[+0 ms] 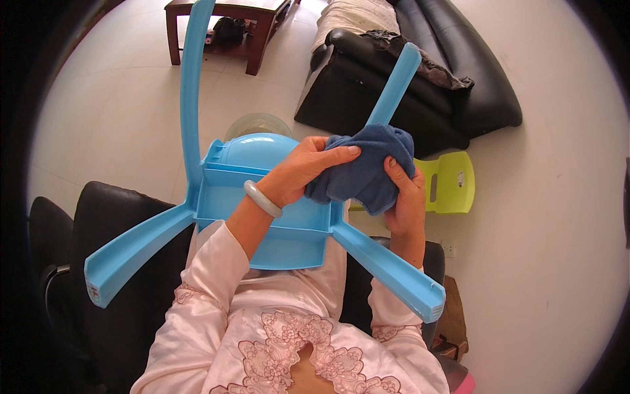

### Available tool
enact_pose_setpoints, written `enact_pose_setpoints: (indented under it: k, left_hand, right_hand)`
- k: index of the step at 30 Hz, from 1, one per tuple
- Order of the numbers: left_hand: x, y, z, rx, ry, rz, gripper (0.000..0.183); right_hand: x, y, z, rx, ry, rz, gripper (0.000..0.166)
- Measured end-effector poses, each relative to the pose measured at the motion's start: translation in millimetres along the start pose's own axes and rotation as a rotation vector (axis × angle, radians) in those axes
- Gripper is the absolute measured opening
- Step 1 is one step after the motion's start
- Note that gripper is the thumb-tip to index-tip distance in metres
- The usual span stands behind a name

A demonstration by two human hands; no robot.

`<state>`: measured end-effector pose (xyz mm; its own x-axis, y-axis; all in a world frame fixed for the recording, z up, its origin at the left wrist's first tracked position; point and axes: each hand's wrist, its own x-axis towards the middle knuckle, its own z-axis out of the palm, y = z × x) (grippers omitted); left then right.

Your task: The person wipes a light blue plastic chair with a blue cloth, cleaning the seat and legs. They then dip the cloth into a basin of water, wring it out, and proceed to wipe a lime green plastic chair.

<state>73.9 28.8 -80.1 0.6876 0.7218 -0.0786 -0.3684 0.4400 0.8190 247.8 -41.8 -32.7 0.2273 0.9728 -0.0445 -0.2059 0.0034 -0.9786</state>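
A light blue plastic chair (pixel 214 192) lies upside down across my lap, its hollow legs splayed upward and outward. Its ribbed underside faces me. My left hand (pixel 310 165), with a pale bangle at the wrist, grips a dark blue cloth (pixel 362 170) from the left. From the right, my right hand (pixel 406 194) holds the same cloth, thumb on top. The cloth is bunched at the base of the far right leg (pixel 393 86) and hides that joint. Whether the cloth presses on the leg, I cannot tell.
Beyond the chair stands a round translucent basin (pixel 258 120). A lime-green plastic chair (pixel 450 182) is at right, near a black leather sofa (pixel 374 93). A dark wooden table (pixel 256 39) stands far off. Black chairs (pixel 123 236) are at left, a cardboard box (pixel 449 315) at lower right.
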Motion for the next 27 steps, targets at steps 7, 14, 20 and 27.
enact_pose_setpoints:
  k: [7,14,20,27]
  left_hand:
    - [39,-13,-2,0.3,0.4,0.449,0.057]
    - [76,-64,15,0.377,0.117,0.262,0.041]
    - [73,-60,13,0.402,0.087,0.247,0.033]
    - [75,-63,13,0.414,0.113,0.211,0.033]
  right_hand:
    - [22,-37,-1,0.059,0.283,-0.378,0.051]
    - [75,-8,8,-0.902,0.406,-0.831,0.044]
    - [85,-30,-31,-0.108,0.373,-0.42,0.034]
    - [90,-41,-40,-0.2,0.678,-0.707,0.037]
